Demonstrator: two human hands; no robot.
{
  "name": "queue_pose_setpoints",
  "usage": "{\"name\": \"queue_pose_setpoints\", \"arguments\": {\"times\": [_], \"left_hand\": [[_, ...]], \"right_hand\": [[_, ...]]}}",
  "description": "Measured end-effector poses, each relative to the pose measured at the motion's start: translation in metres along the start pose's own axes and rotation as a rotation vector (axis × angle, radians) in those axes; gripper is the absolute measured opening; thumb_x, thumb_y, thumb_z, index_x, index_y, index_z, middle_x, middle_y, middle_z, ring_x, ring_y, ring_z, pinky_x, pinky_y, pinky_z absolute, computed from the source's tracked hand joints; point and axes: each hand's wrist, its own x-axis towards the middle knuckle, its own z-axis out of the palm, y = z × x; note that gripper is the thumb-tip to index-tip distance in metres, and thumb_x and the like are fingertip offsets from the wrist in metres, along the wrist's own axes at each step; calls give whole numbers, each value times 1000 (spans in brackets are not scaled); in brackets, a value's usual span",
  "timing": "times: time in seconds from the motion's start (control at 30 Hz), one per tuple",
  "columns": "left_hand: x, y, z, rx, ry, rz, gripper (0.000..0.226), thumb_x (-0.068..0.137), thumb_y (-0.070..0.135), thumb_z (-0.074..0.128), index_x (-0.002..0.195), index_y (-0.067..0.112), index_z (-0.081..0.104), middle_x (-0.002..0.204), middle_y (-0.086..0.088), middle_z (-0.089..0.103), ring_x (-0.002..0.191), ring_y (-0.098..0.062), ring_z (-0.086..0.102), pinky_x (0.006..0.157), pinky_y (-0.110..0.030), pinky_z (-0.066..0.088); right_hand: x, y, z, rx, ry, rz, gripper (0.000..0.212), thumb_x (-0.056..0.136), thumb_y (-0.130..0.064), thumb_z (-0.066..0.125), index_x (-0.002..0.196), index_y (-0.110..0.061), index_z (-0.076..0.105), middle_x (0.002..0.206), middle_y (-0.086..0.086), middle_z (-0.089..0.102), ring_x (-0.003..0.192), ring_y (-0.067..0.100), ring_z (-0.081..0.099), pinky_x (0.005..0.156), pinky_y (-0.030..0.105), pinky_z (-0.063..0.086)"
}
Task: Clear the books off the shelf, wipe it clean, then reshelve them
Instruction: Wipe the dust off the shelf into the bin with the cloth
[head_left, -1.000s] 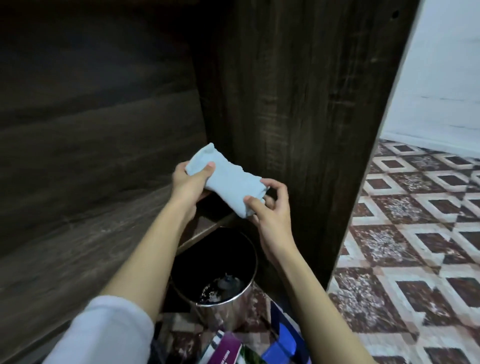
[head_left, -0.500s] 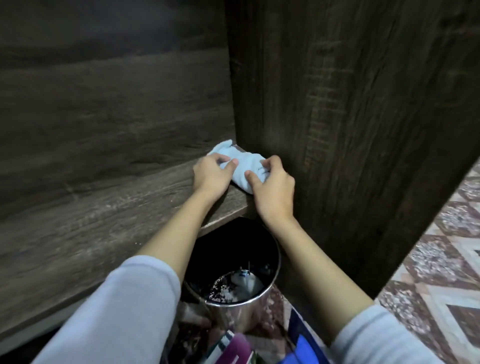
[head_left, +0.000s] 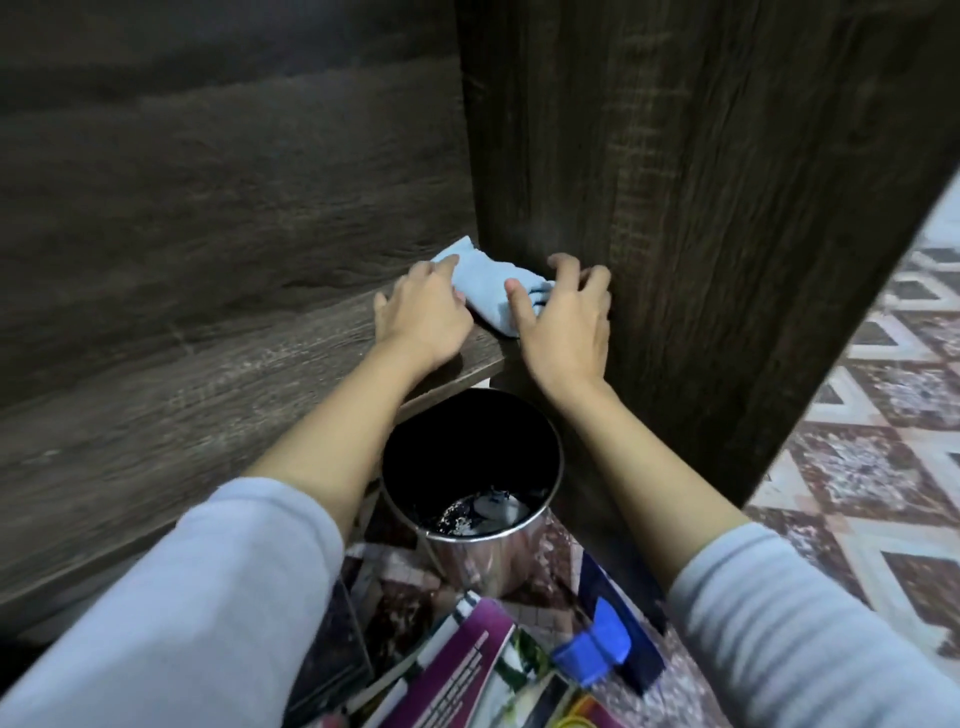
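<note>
The dark wooden shelf (head_left: 208, 395) stretches left of the grips. A steel bucket (head_left: 488, 551) stands below them, with books (head_left: 457, 665) lower on the floor. The blue cloth (head_left: 488, 291) lies on the shelf between them. The left grip (head_left: 423, 312) presses it with flat fingers, and the right grip (head_left: 566, 322) pinches its end.

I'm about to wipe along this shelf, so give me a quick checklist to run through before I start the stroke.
1. Shelf free of books where visible: ok.
2. Books out of the way on the floor: ok.
3. Cloth lying on the shelf, at its right end by the side panel: ok.
4. Left hand resting on the cloth: ok.
5. Right hand grip, thumb on the cloth: ok.
6. Cloth damp enough: cannot tell.
</note>
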Motion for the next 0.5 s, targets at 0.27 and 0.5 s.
{"name": "queue_pose_setpoints", "arguments": {"times": [0.27,0.5], "left_hand": [[-74,3,-52,-143,179,89,51,89,14,49,137,27,38,135,2,47,128,-18,41,105,-43,26],[-136,16,-102,-147,213,82,41,91,18,48,130,27,44,130,4,50,124,-16,45,104,-41,27]], "right_hand": [[-53,-36,-36,362,81,-92,25,93,-25,54,113,-10,57,117,8,47,107,25,51,92,39,43],[-98,-70,-84,499,67,-126,20,94,-19,53,109,-9,58,111,0,44,106,18,50,78,21,36]]}}
